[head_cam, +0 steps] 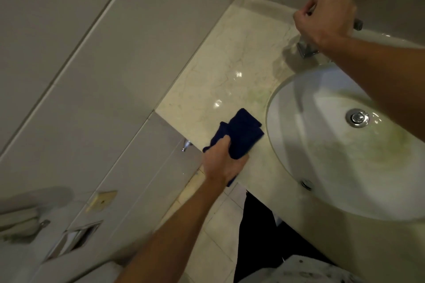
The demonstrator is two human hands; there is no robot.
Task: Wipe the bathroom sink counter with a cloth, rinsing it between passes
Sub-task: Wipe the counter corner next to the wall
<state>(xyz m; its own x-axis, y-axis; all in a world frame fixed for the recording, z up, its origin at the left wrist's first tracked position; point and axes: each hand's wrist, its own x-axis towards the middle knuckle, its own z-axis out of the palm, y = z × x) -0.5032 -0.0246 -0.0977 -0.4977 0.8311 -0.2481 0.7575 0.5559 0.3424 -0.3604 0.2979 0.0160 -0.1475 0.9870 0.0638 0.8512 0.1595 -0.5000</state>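
A dark blue cloth lies folded on the front edge of the pale marble counter, just left of the white oval sink basin. My left hand grips the cloth's near end and holds it against the counter. At the back of the basin my right hand is closed over the handle of the chrome tap, hiding most of it; the spout end sticks out past my knuckles. No running water can be seen. The chrome drain shows in the basin, which has yellowish stains.
Grey tiled wall bounds the counter on the left and behind. A small chrome fitting sits on the wall under the counter's edge. At lower left are a recessed paper holder and a beige wall plate. Tiled floor lies below.
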